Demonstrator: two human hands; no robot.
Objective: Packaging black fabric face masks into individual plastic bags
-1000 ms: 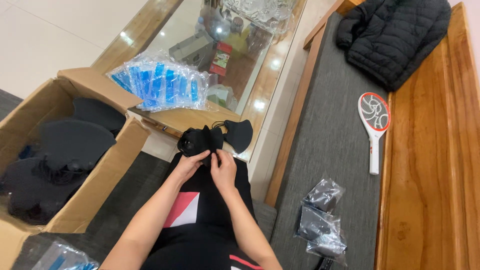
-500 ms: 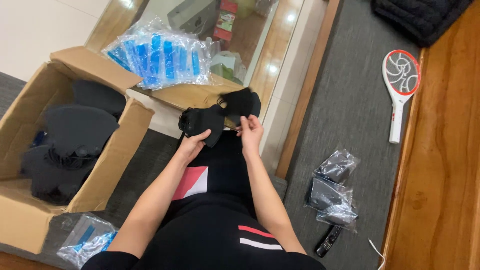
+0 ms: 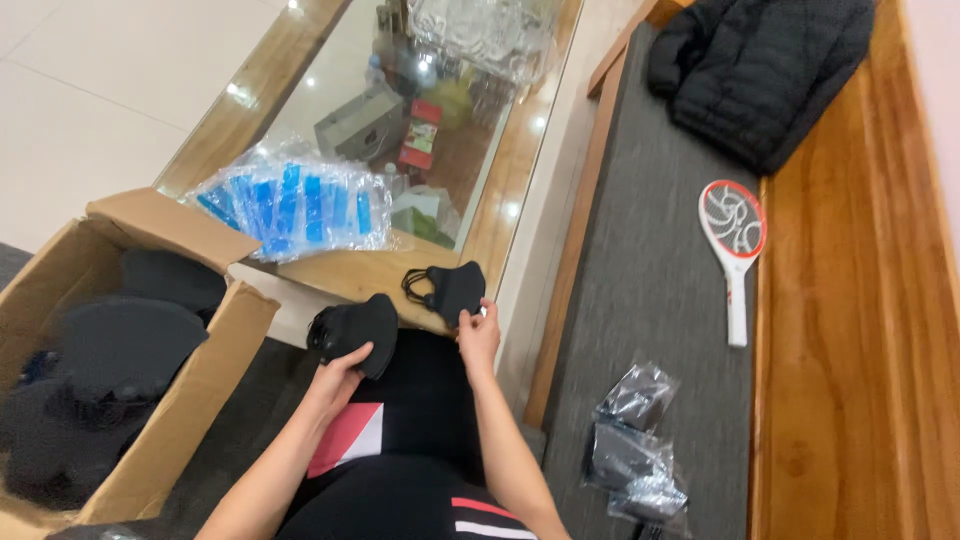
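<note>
The left hand [image 3: 335, 378] grips a stack of black face masks [image 3: 352, 333] over the lap, fingers closed round its lower edge. The right hand [image 3: 479, 328] pinches a single black mask [image 3: 452, 289] by its bottom edge, held apart from the stack and above the wooden rim of the glass-topped table [image 3: 370, 272]. By the look of it the step in hand is separating one mask from the bundle; the next move likely calls for a bag to receive it. A pile of blue-printed clear bags [image 3: 290, 205] lies on the table, a cardboard box [image 3: 200, 385] of more masks at left, filled packets [image 3: 630, 450] on the grey bench cushion [image 3: 650, 280] at right
</note>
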